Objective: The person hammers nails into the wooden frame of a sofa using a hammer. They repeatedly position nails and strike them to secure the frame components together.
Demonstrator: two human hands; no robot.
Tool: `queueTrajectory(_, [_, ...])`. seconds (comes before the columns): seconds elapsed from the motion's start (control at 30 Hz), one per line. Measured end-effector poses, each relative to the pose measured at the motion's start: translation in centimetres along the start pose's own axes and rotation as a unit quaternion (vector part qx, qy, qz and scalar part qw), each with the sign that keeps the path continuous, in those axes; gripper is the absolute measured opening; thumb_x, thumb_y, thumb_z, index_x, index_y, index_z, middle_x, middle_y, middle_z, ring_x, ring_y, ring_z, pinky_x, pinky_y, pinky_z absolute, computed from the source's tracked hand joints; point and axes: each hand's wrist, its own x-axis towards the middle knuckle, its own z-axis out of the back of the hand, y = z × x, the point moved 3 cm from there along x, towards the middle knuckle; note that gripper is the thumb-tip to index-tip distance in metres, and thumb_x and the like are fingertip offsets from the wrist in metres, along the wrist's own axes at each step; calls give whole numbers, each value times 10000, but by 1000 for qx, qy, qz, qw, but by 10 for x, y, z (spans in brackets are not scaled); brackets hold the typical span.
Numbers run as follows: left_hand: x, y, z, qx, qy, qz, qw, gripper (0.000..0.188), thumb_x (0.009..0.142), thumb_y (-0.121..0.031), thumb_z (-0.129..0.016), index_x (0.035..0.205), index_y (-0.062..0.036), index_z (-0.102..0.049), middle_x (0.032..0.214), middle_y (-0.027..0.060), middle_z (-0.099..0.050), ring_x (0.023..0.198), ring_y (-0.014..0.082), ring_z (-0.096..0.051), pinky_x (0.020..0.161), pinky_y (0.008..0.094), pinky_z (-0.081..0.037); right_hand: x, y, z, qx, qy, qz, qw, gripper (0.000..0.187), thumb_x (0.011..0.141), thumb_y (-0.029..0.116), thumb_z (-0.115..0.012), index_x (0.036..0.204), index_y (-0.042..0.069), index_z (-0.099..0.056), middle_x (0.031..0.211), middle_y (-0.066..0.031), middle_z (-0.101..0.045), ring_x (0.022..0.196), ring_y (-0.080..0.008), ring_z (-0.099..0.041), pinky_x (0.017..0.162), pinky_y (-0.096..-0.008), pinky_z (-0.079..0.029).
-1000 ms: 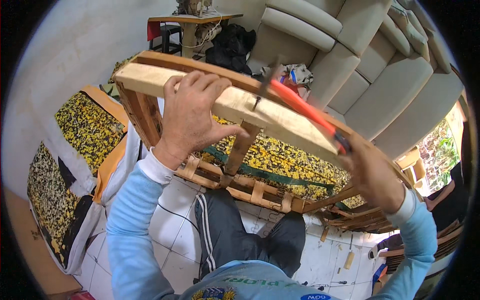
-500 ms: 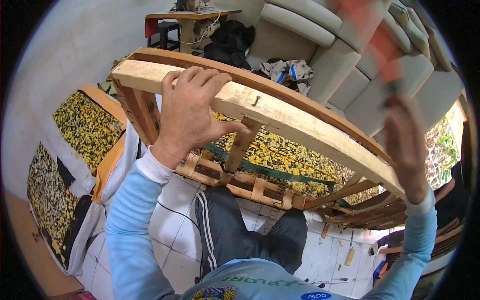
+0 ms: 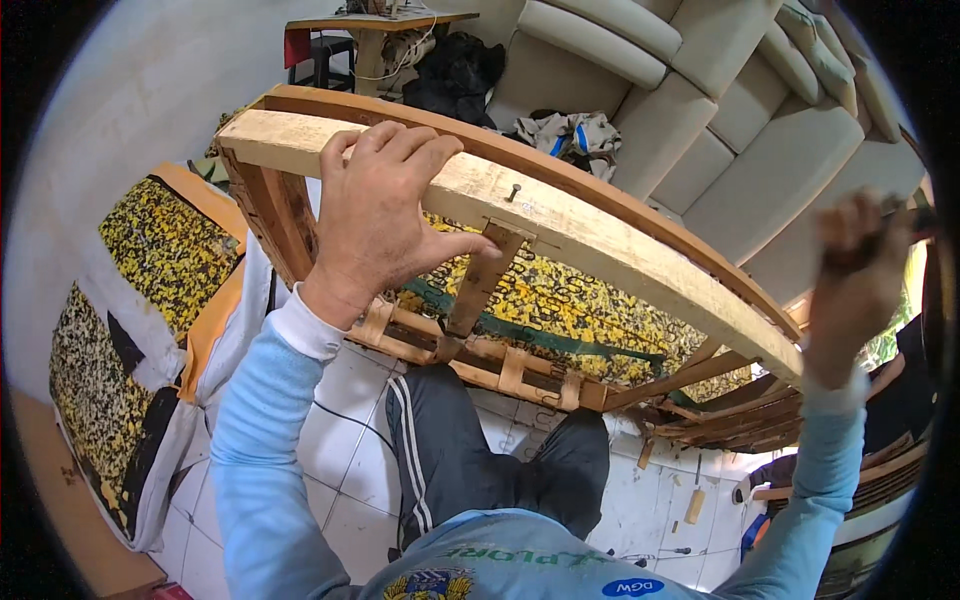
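My left hand (image 3: pixel 385 205) grips a pale wooden beam (image 3: pixel 620 250). The fingers lie over its top, while the thumb stretches along the near face. A nail (image 3: pixel 514 192) sticks up from the beam to the right of this hand. Raised at the far right, my right hand (image 3: pixel 860 270) is blurred and closed around the dark handle of what seems to be a hammer (image 3: pixel 922 222); its head is out of view. The beam forms the upper rail of a wooden furniture frame (image 3: pixel 285 215), with an upright brace (image 3: pixel 487 280) below the nail.
Yellow-and-black speckled foam panels (image 3: pixel 170 250) lean at the left. Beyond the frame stand a grey sofa (image 3: pixel 790 180) with crumpled cloth (image 3: pixel 575 140) near it, and a table (image 3: pixel 380 20). Small tools and wood scraps lie on the tiled floor (image 3: pixel 640 520). Slatted wood (image 3: pixel 740 425) is at the right.
My right hand has swung outward to the right with the hammer, whose red part was visible above the hand before. My left hand keeps its hold; the view has shifted slightly.
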Motion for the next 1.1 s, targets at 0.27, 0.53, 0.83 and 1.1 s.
queueTrajectory(0.27, [-2, 4, 3, 10, 12, 11, 1000, 959, 567, -730, -879, 1273, -105, -704, 1254, 96, -700, 1254, 320, -591, 1106, 500, -338, 0, 3, -2, -109, 3, -31, 994, 215, 1089, 245, -538, 1011, 47, -571, 886, -87, -526, 760, -188, -507, 634, -345, -397])
queueTrajectory(0.53, [2, 3, 4, 4, 1, 3, 1000, 967, 567, -742, -870, 1269, -99, -701, 1248, 99, -702, 1251, 316, -593, 1108, 490, -333, -17, -28, -33, -454, 257, -80, 849, 270, 1027, 134, -608, 1233, -39, -587, 1022, -182, -641, 1002, -343, -618, 902, -429, -485])
queueTrajectory(0.83, [4, -2, -3, -2, -12, 0, 1000, 951, 561, -725, -879, 1260, -105, -702, 1235, 87, -703, 1231, 303, -602, 1095, 487, -344, -28, -48, 2, -142, -41, 15, 989, 153, 1099, 154, -472, 1068, 18, -537, 945, -59, -601, 900, -176, -575, 806, -326, -459])
queueTrajectory(1.1, [-3, 0, -1, -9, -4, -1, 1000, 951, 556, -721, -887, 1254, -102, -702, 1246, 88, -697, 1225, 308, -604, 1083, 495, -351, -4, -8, -3, 42, -142, 74, 986, 250, 1112, 255, -442, 993, 73, -564, 805, -32, -394, 708, -148, -328, 654, -320, -332])
